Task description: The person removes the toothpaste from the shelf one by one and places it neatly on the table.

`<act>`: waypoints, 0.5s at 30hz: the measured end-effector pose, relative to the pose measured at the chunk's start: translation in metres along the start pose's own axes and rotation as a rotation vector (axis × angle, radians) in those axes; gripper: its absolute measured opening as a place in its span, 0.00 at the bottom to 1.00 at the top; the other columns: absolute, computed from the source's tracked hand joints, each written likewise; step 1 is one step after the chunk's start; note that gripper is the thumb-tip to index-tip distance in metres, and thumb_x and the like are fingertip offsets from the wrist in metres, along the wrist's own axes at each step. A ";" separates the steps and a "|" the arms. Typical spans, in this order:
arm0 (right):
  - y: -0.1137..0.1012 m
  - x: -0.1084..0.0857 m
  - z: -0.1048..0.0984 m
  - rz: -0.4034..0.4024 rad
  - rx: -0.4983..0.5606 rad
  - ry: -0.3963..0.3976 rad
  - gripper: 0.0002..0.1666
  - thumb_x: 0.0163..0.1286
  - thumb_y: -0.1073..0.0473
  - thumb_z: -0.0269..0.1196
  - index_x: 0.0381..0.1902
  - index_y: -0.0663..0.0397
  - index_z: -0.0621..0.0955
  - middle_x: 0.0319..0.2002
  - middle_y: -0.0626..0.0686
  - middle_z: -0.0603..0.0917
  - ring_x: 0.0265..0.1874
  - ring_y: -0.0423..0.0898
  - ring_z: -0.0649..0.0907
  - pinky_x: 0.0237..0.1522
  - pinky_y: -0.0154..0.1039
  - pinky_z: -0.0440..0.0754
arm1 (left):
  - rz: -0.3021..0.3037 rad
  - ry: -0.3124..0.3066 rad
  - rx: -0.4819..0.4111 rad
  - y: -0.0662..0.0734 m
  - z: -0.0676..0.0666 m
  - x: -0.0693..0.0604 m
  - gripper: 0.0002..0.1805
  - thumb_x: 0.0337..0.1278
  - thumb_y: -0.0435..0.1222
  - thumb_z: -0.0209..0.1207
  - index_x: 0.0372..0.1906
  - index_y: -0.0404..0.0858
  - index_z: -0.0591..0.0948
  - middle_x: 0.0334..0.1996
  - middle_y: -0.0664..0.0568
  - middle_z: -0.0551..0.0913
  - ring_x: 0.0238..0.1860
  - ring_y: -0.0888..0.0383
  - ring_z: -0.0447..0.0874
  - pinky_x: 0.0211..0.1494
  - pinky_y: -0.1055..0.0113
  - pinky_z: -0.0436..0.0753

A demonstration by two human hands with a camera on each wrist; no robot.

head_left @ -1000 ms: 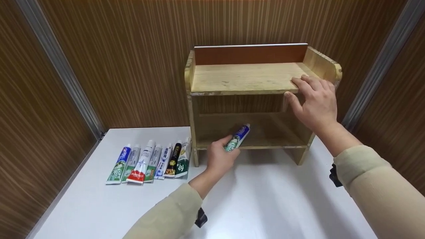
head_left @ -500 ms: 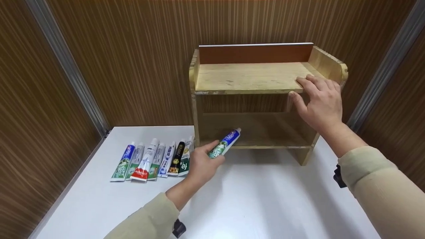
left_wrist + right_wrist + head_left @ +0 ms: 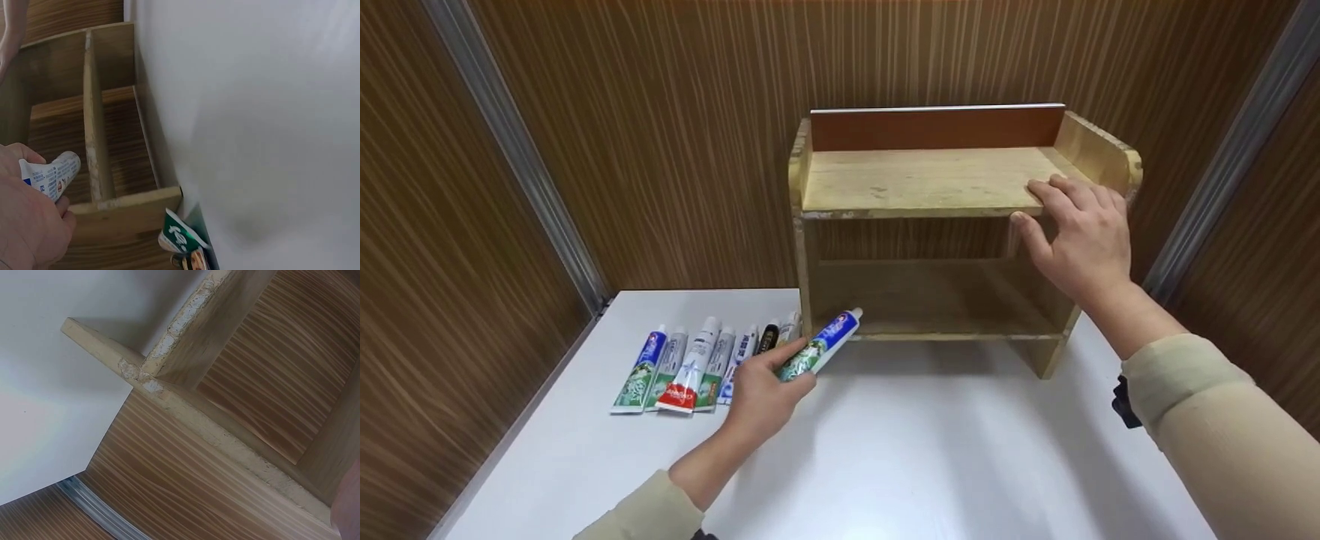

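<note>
My left hand (image 3: 765, 394) pinches a blue and green toothpaste tube (image 3: 823, 343) between thumb and fingers, its cap pointing up and right. In the left wrist view the white printed back of this tube (image 3: 55, 173) faces the camera. The tube is in front of the lower left corner of a small wooden shelf (image 3: 930, 180). My right hand (image 3: 1080, 236) rests on the front right edge of the shelf's upper board, thumb below and fingers on top. Several toothpaste tubes (image 3: 690, 367) lie in a row left of the shelf, the rightmost ones partly hidden by my left hand.
The shelf stands on a white table (image 3: 900, 450) against a wood-patterned wall (image 3: 675, 150). Its lower board (image 3: 930, 296) lies below the upper one. Side walls with metal corner strips (image 3: 521, 157) enclose the table left and right.
My left hand has drawn the toothpaste tube left and down, away from the lower board's front, toward the row of tubes. My right hand stays on the shelf edge.
</note>
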State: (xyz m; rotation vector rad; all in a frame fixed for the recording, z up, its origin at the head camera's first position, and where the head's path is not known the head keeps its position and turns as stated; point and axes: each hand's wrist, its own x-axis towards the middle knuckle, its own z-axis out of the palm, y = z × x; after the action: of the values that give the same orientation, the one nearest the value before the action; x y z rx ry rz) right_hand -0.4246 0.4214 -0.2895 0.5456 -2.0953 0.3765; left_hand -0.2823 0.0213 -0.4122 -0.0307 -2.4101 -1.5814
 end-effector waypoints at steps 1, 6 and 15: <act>0.000 0.000 0.000 0.002 0.002 -0.001 0.29 0.76 0.42 0.64 0.65 0.53 0.84 0.61 0.64 0.83 0.62 0.68 0.78 0.66 0.66 0.67 | 0.000 0.004 0.013 -0.002 -0.004 -0.002 0.30 0.57 0.29 0.69 0.68 0.43 0.84 0.68 0.43 0.81 0.60 0.45 0.81 0.52 0.57 0.88; -0.001 0.000 0.001 0.009 0.014 -0.006 0.29 0.76 0.41 0.63 0.66 0.52 0.84 0.63 0.64 0.83 0.63 0.67 0.77 0.67 0.65 0.66 | -0.017 0.011 0.045 -0.010 -0.026 -0.011 0.31 0.57 0.28 0.67 0.68 0.46 0.84 0.69 0.44 0.81 0.57 0.46 0.81 0.49 0.60 0.89; 0.000 0.000 0.002 0.004 0.006 0.003 0.29 0.76 0.42 0.64 0.65 0.53 0.84 0.62 0.64 0.83 0.62 0.67 0.78 0.66 0.65 0.67 | -0.049 0.031 0.061 -0.019 -0.064 -0.023 0.31 0.55 0.27 0.67 0.67 0.45 0.84 0.71 0.45 0.78 0.65 0.46 0.80 0.51 0.68 0.87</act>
State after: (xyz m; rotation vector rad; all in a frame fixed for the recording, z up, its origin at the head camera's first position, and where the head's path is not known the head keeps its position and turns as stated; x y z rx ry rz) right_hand -0.4258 0.4208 -0.2904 0.5440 -2.0934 0.3856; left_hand -0.2498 -0.0414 -0.4108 0.0644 -2.4510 -1.5165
